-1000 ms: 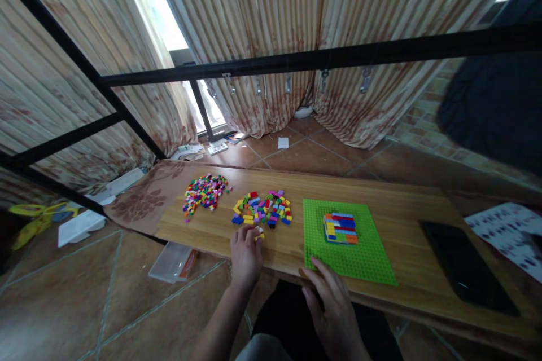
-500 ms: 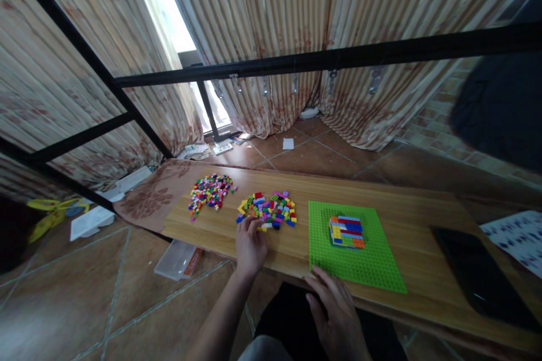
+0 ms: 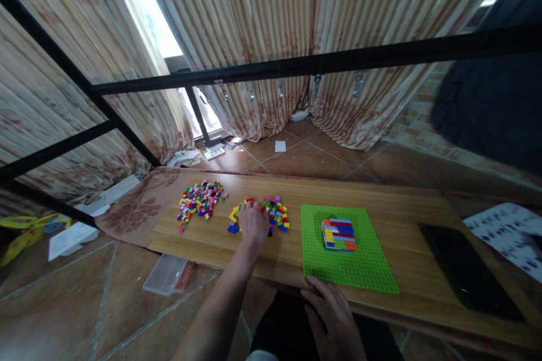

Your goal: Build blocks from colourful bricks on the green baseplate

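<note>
My left hand (image 3: 254,224) is over the pile of larger bricks (image 3: 279,215), its fingers bent down among them; whether it holds a brick is hidden. My right hand (image 3: 332,313) rests at the table's front edge, by the near left corner of the green baseplate (image 3: 364,271), its fingers apart and nothing visible in them. On the baseplate sits a rectangular block built of red, blue, yellow, orange and white bricks (image 3: 340,234). A pile of smaller colourful pieces (image 3: 200,201) lies farther left on the wooden table.
A black tablet-like slab (image 3: 470,271) and a printed sheet (image 3: 508,237) lie at the right. A clear plastic box (image 3: 165,274) is on the floor below the table's left front edge. A black metal rail (image 3: 271,67) crosses beyond the table.
My left hand has moved forward from the near edge of the larger-brick pile to over its middle. My right hand has hardly moved. The camera view has shifted slightly.
</note>
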`<action>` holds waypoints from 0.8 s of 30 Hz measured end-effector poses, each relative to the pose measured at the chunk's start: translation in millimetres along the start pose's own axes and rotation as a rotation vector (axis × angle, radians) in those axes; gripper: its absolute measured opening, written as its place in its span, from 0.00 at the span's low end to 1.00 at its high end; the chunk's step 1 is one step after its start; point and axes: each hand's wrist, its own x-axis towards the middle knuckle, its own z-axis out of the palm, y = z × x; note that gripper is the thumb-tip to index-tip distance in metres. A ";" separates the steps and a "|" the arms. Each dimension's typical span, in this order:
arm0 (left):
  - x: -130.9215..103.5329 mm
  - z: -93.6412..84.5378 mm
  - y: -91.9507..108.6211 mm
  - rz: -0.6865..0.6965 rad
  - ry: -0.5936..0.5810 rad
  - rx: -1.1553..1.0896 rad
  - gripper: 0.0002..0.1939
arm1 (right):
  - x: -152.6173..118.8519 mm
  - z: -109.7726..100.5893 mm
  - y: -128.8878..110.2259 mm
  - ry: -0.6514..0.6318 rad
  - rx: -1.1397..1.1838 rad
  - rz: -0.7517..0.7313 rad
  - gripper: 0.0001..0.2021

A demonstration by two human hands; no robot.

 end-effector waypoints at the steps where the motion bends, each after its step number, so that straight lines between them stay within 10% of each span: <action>1: -1.6 -0.8 -1.2 0.007 0.009 -0.016 0.08 | 0.9 -1.3 -1.0 -0.003 0.005 0.006 0.12; 6: -18.7 -9.9 1.1 -0.023 0.055 -0.326 0.08 | 5.9 -6.2 -8.2 -0.017 0.011 0.069 0.13; 14: -70.5 -21.9 47.8 -0.147 -0.316 -1.042 0.13 | 10.3 -13.1 -10.4 -0.016 0.069 0.123 0.12; 24: -67.6 -16.8 97.1 -0.366 -0.468 -1.361 0.12 | 23.9 -41.6 14.6 0.086 0.079 0.282 0.12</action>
